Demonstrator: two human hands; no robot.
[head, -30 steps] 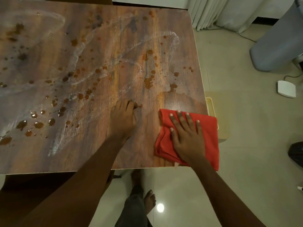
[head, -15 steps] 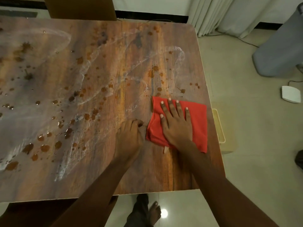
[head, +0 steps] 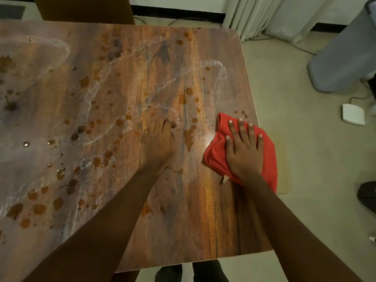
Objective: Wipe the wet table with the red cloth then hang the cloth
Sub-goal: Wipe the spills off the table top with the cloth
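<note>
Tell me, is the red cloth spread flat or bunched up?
Bunched and folded: the red cloth shows creases along its left edge beside the flat right hand, and its right side overhangs the brown wooden table.

Pale floor [head: 305, 159]; white curtain [head: 254, 15] beyond; dim light.

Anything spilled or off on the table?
Yes: brown droplets and pale smeared streaks cover the table, thickest left of the left hand. The red cloth, under the flat right hand, overhangs the table's right edge.

Right hand [head: 244, 153] flat on red cloth [head: 215, 157] at surface's [head: 203, 220] right edge; left hand [head: 157, 145] rests among wet spots [head: 38, 208].
</note>
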